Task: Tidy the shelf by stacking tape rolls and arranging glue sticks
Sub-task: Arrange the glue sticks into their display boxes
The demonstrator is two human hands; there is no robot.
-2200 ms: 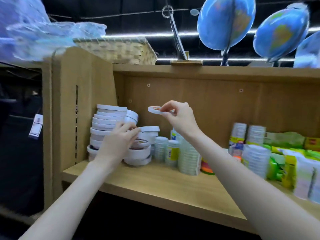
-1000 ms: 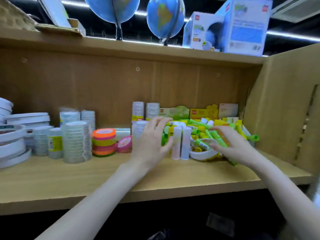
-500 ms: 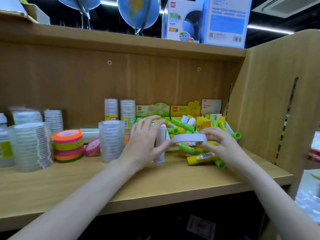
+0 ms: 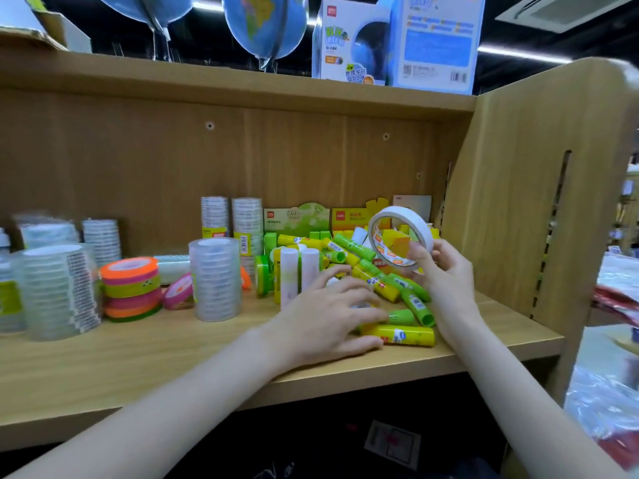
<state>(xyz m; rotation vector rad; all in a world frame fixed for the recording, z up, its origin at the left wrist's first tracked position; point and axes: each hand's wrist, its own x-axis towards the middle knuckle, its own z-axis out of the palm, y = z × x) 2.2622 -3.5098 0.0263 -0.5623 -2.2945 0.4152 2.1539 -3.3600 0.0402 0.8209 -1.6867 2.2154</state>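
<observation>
At the right end of the wooden shelf (image 4: pixel 207 344), the right hand (image 4: pixel 446 271) pinches a white tape roll (image 4: pixel 401 233) tilted on edge above the jumbled yellow-green glue sticks (image 4: pixel 387 281), while the left hand (image 4: pixel 328 316), nearer them, spreads loosely over sticks lying mostly crosswise, possibly touching one.

Wooden shelf unit (image 4: pixel 511 202) under strip lights (image 4: pixel 518 53), globes (image 4: pixel 266 25) on top.
</observation>
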